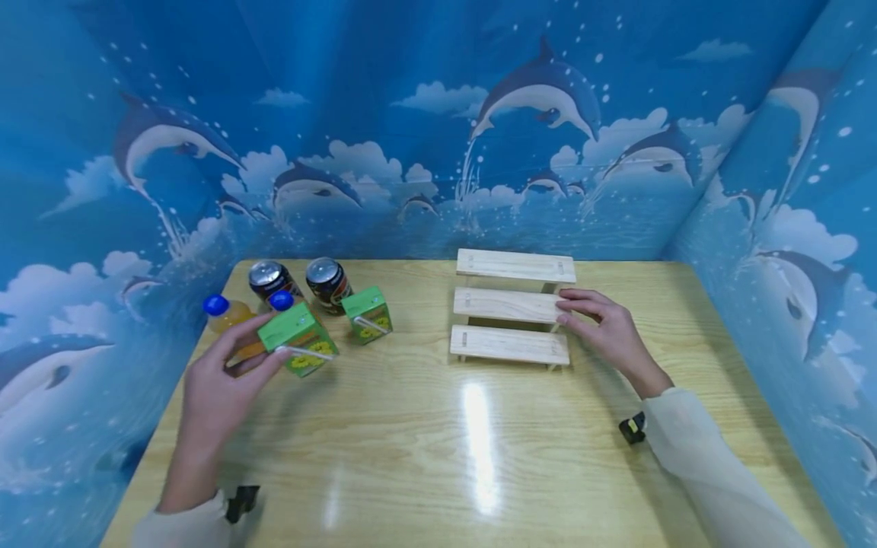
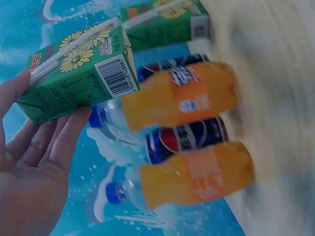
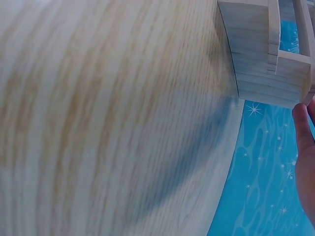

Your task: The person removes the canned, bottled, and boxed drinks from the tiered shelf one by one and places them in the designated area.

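My left hand [image 1: 222,384] holds a green drink carton [image 1: 296,340] between thumb and fingers, off the table. Yellow flowers and a white straw show on its side; the left wrist view has the carton [image 2: 81,71] close up. Just beyond stand two orange soda bottles [image 2: 179,96] with blue caps, one largely hidden by the carton in the head view. On the right, my right hand [image 1: 610,335] grips the end of the middle step of a three-tier wooden stand [image 1: 507,304]. Only part of that hand shows beside the stand [image 3: 261,83] in the right wrist view.
A second green carton [image 1: 368,313] stands beside two dark soda cans [image 1: 329,283] at the table's back left. The wood-grain table [image 1: 404,441] meets blue dolphin-print curtains [image 1: 411,114] at the back and sides.
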A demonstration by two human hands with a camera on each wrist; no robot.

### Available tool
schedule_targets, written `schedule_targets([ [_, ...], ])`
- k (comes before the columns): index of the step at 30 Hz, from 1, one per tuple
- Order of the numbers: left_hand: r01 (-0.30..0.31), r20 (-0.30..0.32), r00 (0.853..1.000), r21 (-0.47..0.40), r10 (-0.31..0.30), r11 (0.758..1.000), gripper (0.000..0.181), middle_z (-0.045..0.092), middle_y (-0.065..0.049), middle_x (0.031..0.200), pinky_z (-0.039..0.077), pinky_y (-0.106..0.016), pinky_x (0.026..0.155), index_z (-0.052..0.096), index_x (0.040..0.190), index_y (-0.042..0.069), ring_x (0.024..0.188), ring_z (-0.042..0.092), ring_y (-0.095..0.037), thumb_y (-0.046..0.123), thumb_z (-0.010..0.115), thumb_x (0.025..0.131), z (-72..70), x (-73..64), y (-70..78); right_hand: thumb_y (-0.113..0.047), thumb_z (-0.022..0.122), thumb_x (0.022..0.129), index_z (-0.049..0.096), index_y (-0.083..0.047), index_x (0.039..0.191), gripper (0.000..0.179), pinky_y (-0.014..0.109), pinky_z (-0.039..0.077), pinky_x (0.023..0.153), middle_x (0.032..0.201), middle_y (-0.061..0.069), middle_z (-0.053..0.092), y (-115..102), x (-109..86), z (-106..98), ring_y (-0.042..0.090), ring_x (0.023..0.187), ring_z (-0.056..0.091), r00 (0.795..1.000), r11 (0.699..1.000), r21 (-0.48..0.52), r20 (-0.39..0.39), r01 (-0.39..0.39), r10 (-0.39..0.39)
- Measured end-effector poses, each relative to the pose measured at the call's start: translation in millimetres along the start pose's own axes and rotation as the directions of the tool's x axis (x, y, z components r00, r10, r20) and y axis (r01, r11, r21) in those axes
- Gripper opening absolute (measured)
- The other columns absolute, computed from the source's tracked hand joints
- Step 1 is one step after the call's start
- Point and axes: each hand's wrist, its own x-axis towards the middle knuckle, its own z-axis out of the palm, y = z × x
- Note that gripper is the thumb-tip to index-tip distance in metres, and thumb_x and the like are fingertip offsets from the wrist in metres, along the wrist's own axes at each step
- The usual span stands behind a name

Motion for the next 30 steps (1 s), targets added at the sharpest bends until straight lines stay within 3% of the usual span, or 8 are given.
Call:
schedule_targets([
  [5,0.058,-0.003,0.998,-0.01,-0.058,0.998,0.067,0.066,-0.019,0.147,0.06,-0.01,0.081,0.058,0.157,0.015,0.095,0.065,0.02,0.031,0.084,0.099,-9.4,1.2,-17.1,-0.021,0.075,0.106,0.078,-0.007,0.133,0.031,0.001,0.044,0.106,0.151,0.014,0.066,-1.7,0.4,0.3,0.036,0.146,0.055,1.0,1.0,-0.008,-0.008,0.004,-0.004],
  [9,0.073,-0.009,0.997,-0.021,-0.073,0.997,0.067,0.071,0.01,0.129,0.06,-0.01,0.081,0.056,0.159,0.016,0.096,0.067,0.019,0.028,0.084,0.099,-16.5,-0.3,-27.5,-0.02,0.075,0.105,0.078,-0.006,0.133,0.031,0.001,0.044,0.105,0.151,0.014,0.066,-1.5,0.0,0.2,0.036,0.146,0.055,1.0,1.0,-0.005,-0.01,-0.005,0.005],
  [11,0.08,-0.012,0.997,-0.025,-0.08,0.997,0.067,0.066,0.025,0.12,0.06,-0.01,0.081,0.056,0.159,0.016,0.096,0.068,0.019,0.027,0.084,0.099,-19.3,-1.1,-31.9,-0.019,0.075,0.105,0.078,-0.006,0.133,0.031,0.001,0.044,0.105,0.151,0.014,0.065,-1.8,0.0,0.1,0.036,0.146,0.056,1.0,1.0,-0.003,-0.009,-0.009,0.009],
  [13,0.091,-0.021,0.996,-0.03,-0.091,0.995,0.066,0.062,0.032,0.115,0.06,-0.01,0.08,0.056,0.159,0.016,0.094,0.067,0.019,0.027,0.084,0.099,-21.5,-1.7,-36.6,-0.019,0.076,0.105,0.078,-0.006,0.133,0.031,0.001,0.044,0.105,0.152,0.013,0.065,-2.4,-0.1,0.1,0.035,0.146,0.055,1.0,1.0,0.007,-0.008,-0.018,0.018],
  [24,0.164,-0.093,0.983,0.026,-0.161,0.986,0.065,0.059,0.03,0.114,0.055,-0.003,0.078,0.058,0.157,0.018,0.092,0.063,0.021,0.034,0.083,0.099,-30.0,-0.1,-61.4,-0.018,0.075,0.105,0.078,-0.006,0.133,0.031,0.001,0.044,0.105,0.152,0.014,0.065,-2.8,-0.3,0.4,0.037,0.146,0.054,1.0,0.999,0.039,-0.003,-0.021,0.021],
  [27,0.174,-0.1,0.981,0.054,-0.168,0.983,0.066,0.059,0.027,0.116,0.053,-0.001,0.08,0.058,0.157,0.016,0.097,0.059,0.02,0.035,0.083,0.099,-29.3,1.2,-67.3,-0.02,0.075,0.106,0.078,-0.007,0.134,0.031,0.003,0.046,0.106,0.152,0.013,0.065,-1.2,-0.3,0.2,0.03,0.146,0.056,1.0,0.999,0.031,0.0,-0.02,0.02],
  [30,0.185,-0.097,0.979,0.064,-0.178,0.981,0.067,0.06,0.023,0.117,0.051,0.0,0.081,0.057,0.157,0.015,0.101,0.057,0.017,0.035,0.084,0.099,-27.7,2.5,-72.8,-0.022,0.075,0.106,0.077,-0.008,0.134,0.031,0.006,0.048,0.108,0.152,0.011,0.065,0.6,-0.5,0.0,0.014,0.144,0.057,1.0,1.0,0.018,0.001,-0.017,0.017],
])
